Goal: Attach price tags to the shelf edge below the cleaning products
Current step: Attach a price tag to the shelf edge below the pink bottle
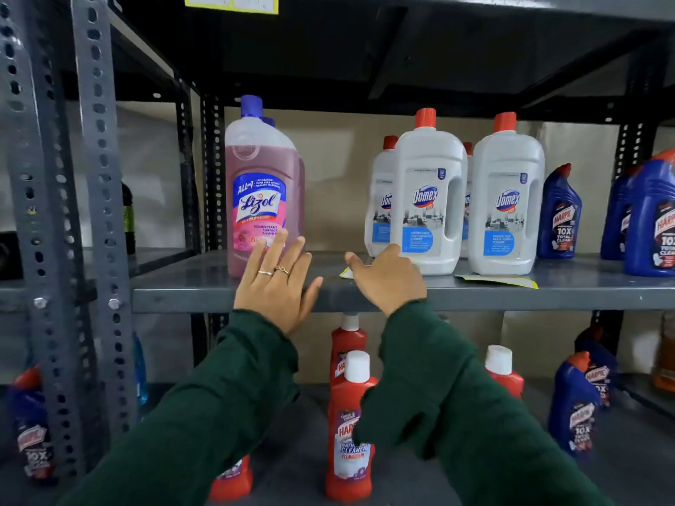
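Left hand (275, 283): fingers spread and straight, palm facing away, nothing held. It sits in front of the grey shelf edge (182, 299); fingertips reach up over the base of the pink Lizol bottle (261, 199) at 12 o'clock from the hand. Can't tell if the palm actually presses on the edge or just hovers. Two rings on it.

Right hand (387, 277): back of hand to camera, fingers curled forward over the shelf lip, thumb sticking out toward 9 o'clock. Fingertips hidden behind the hand, so grip can't be confirmed. A small yellow-edged tag corner (346, 273) shows just left of the thumb, lying on the shelf top; can't tell if the hand pins or pinches it.

Second yellow price tag strip (498, 281) lies flat on the shelf top at 3 o'clock from the right hand, partly under the front of the right Domex bottle (507, 199). The left Domex bottle (429, 195) stands at 1 o'clock from the right hand, base partly covered by the knuckles.

Blue Harpic bottles (559, 217) at far right, the rightmost ones cut off by the frame. Red Harpic bottles (350, 432) on the lower shelf, partly blocked by the green sleeves (456, 414). Tag print is unreadable.
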Action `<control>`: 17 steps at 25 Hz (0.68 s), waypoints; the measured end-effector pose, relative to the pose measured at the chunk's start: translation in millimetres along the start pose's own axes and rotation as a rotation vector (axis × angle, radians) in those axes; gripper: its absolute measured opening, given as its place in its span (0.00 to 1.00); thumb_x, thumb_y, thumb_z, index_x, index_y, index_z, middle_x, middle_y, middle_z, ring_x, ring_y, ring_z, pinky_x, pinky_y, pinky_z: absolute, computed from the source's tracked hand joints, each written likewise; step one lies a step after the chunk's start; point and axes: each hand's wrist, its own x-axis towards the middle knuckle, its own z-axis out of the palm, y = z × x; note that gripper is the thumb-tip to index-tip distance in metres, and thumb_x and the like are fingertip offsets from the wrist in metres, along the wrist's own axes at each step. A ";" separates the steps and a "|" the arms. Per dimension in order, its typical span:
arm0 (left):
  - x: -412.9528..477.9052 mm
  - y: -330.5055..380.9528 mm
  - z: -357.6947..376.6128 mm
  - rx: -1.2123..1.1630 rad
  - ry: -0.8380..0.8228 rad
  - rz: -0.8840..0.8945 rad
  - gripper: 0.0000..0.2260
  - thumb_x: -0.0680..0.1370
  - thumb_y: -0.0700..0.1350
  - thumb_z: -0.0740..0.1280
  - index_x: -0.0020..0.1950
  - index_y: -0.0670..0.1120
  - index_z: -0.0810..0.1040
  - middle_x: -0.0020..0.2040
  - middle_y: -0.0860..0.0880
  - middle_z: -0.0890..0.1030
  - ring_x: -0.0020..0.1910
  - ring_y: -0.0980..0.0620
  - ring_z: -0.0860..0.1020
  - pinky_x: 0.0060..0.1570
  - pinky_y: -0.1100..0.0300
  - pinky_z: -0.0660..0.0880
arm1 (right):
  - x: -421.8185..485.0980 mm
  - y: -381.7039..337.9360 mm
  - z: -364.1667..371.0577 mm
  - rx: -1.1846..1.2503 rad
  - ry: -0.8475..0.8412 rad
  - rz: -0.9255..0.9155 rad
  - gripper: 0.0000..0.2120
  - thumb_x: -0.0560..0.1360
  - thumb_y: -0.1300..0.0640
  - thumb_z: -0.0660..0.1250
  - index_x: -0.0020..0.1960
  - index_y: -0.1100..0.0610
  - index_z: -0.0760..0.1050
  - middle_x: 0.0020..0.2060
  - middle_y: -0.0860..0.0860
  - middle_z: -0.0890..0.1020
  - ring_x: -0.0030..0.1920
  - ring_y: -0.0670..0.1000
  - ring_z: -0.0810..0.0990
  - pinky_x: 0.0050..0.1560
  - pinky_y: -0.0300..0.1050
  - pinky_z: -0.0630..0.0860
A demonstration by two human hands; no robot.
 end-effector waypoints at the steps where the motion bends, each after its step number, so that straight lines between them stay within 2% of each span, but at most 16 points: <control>1: -6.3 -1.1 3.0 -0.001 -0.017 -0.006 0.19 0.79 0.51 0.55 0.53 0.38 0.78 0.58 0.40 0.79 0.62 0.38 0.72 0.62 0.42 0.64 | 0.0 -1.7 3.8 -0.071 -0.006 0.013 0.30 0.72 0.42 0.64 0.61 0.64 0.62 0.58 0.62 0.76 0.60 0.65 0.70 0.58 0.54 0.69; 3: -18.5 -4.4 6.1 -0.020 -0.027 -0.010 0.18 0.78 0.50 0.56 0.51 0.38 0.78 0.56 0.40 0.80 0.60 0.38 0.74 0.61 0.43 0.65 | 1.6 -3.5 12.4 -0.182 0.022 0.031 0.29 0.71 0.48 0.66 0.62 0.65 0.61 0.59 0.62 0.76 0.61 0.65 0.70 0.60 0.54 0.68; 5: -29.4 -5.0 5.5 -0.034 -0.051 -0.037 0.17 0.77 0.50 0.57 0.52 0.38 0.77 0.54 0.40 0.81 0.58 0.39 0.75 0.59 0.44 0.65 | 0.9 -8.2 16.5 -0.209 0.059 0.052 0.24 0.70 0.53 0.66 0.60 0.65 0.64 0.57 0.62 0.77 0.60 0.65 0.72 0.61 0.55 0.68; 7: -31.7 -6.5 1.8 -0.039 -0.095 -0.059 0.18 0.76 0.51 0.57 0.53 0.39 0.76 0.51 0.40 0.81 0.53 0.40 0.77 0.56 0.46 0.65 | 0.0 -11.0 20.7 -0.219 0.115 0.029 0.17 0.71 0.58 0.64 0.57 0.64 0.68 0.55 0.61 0.79 0.58 0.64 0.74 0.62 0.55 0.67; 9: -30.5 -6.5 -2.2 -0.040 -0.128 -0.063 0.18 0.76 0.51 0.56 0.52 0.39 0.76 0.48 0.40 0.82 0.47 0.40 0.78 0.52 0.48 0.65 | -1.4 -14.9 24.1 -0.236 0.148 0.012 0.15 0.71 0.60 0.63 0.56 0.63 0.69 0.53 0.60 0.80 0.56 0.63 0.76 0.63 0.57 0.67; 12: -29.4 -6.4 -3.7 -0.047 -0.149 -0.061 0.19 0.75 0.52 0.56 0.52 0.38 0.76 0.46 0.40 0.82 0.43 0.41 0.78 0.49 0.49 0.64 | -0.4 -20.8 30.8 -0.257 0.143 0.061 0.20 0.72 0.57 0.62 0.60 0.65 0.65 0.55 0.61 0.79 0.58 0.65 0.74 0.66 0.63 0.62; 15: -28.1 -5.5 -4.6 -0.073 -0.183 -0.083 0.20 0.75 0.52 0.54 0.51 0.38 0.76 0.45 0.40 0.82 0.43 0.41 0.78 0.49 0.48 0.64 | 9.8 -23.6 37.6 -0.354 0.085 0.157 0.29 0.75 0.46 0.57 0.67 0.63 0.56 0.60 0.65 0.76 0.63 0.71 0.68 0.68 0.70 0.54; 17: -27.4 -5.3 -4.5 -0.091 -0.195 -0.092 0.20 0.75 0.53 0.54 0.51 0.38 0.76 0.44 0.40 0.82 0.43 0.41 0.78 0.49 0.49 0.63 | 18.5 -28.1 39.9 -0.383 0.027 0.229 0.29 0.74 0.43 0.56 0.67 0.61 0.56 0.62 0.65 0.74 0.64 0.71 0.66 0.67 0.74 0.50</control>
